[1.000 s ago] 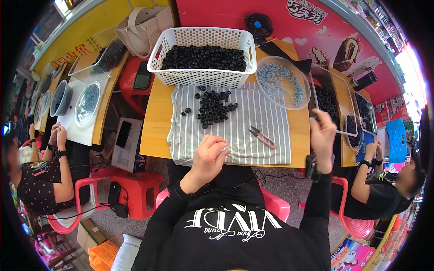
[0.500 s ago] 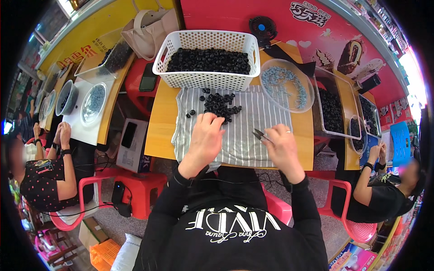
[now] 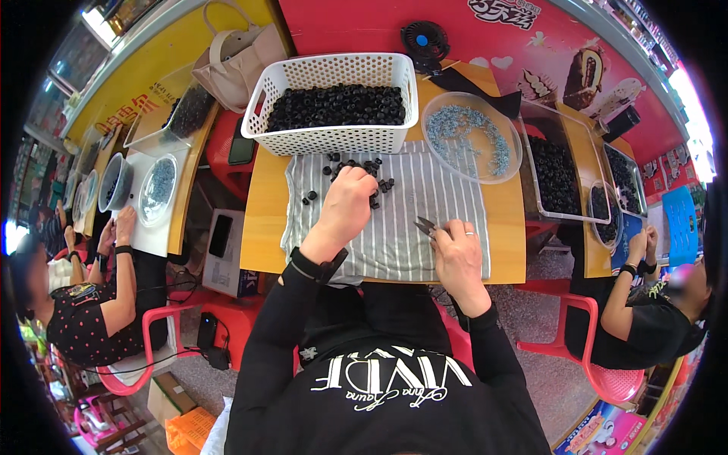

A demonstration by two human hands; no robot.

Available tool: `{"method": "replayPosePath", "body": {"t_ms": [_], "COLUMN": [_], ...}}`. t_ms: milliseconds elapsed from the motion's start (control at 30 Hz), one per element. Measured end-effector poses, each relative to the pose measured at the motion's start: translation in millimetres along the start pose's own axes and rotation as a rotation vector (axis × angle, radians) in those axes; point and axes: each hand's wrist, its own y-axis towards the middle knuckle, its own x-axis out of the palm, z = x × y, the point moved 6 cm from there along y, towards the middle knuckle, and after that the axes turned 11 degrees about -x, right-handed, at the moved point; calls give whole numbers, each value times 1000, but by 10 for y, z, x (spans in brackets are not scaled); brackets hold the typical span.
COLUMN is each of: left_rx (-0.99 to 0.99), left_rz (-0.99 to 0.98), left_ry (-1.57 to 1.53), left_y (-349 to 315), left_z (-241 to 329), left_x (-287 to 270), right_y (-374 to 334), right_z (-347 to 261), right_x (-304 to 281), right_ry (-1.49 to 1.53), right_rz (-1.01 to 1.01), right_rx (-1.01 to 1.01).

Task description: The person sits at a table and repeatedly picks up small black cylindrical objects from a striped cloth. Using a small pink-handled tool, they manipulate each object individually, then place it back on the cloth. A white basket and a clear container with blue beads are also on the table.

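Observation:
On a grey striped cloth [image 3: 406,189] lies a loose pile of small black ring-like parts [image 3: 369,164], several strayed to its left. My left hand [image 3: 349,199] reaches into this pile, its fingers closed and pointing down. The fingertips are partly hidden, so I cannot make out what they pinch. Lower right, my right hand [image 3: 459,254] is closed round small dark pliers [image 3: 425,225]. Their pointed jaws stand a little apart, aimed left over bare cloth, with nothing seen between them. Beyond the cloth stands a white perforated basket [image 3: 326,142] full of the same black parts.
A round clear tub [image 3: 493,168] with small light-blue pieces sits right of the basket. Behind are a black fan [image 3: 425,39] and a beige bag [image 3: 241,61]. Co-workers sit left and right at tables with similar tubs. A phone [image 3: 220,236] lies on a box at left.
My left hand has moved forward, farther over the black pile. The pliers' jaws now show more clearly apart, and my right hand has turned slightly. The whole view has shifted a little.

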Motion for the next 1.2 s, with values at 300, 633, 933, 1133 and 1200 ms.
{"method": "replayPosePath", "body": {"t_ms": [300, 633, 933, 1133, 1200], "left_rx": [-83, -132, -84, -203, -442], "left_rz": [17, 0, -66, -122, -305], "left_ry": [74, 176, 195, -565, -1115], "left_y": [-126, -105, 40, -103, -301], "left_z": [-70, -42, 77, 113, 58], "left_x": [-151, -52, 86, -139, -59], "right_y": [21, 17, 49, 30, 32], "right_z": [-31, -5, -59, 21, 49], "right_x": [41, 31, 35, 114, 96], "right_ry": [-47, -11, -87, -139, -112], "right_rz": [43, 64, 70, 19, 62], "right_rx": [-46, -27, 16, 6, 15]}}
